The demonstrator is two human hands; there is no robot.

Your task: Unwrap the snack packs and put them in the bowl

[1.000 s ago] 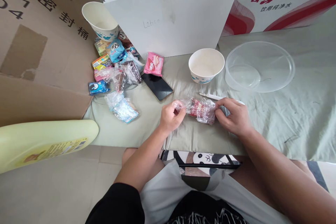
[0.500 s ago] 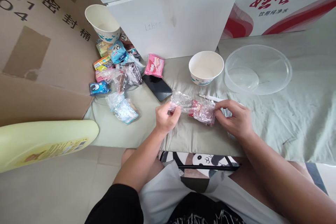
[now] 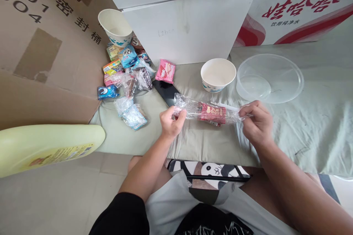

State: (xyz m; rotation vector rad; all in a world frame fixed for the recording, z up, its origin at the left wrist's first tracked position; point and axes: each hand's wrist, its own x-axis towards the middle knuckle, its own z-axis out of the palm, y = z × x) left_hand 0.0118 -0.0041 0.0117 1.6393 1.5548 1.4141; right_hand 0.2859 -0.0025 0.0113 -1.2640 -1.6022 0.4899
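Clear plastic wrap is stretched between my two hands, with a small red packet with gold lettering inside it. My left hand pinches the left end of the wrap. At the other end, my right hand grips the wrap with curled fingers. Behind the wrap lies a thin white tool, partly covered, its kind unclear. A black phone lies beyond my left hand, and a pink nabati packet touches its far end.
A paper bowl and a clear plastic basin stand behind my hands. Several wrapped snacks pile up at the left, beside another paper bowl. White boxes and a cardboard box border the cloth; a yellow-green bottle juts in.
My right hand has moved right and my left hand slightly left. The bunched wrap is now pulled out long, and the red packet's lettering shows. The view has shifted slightly.
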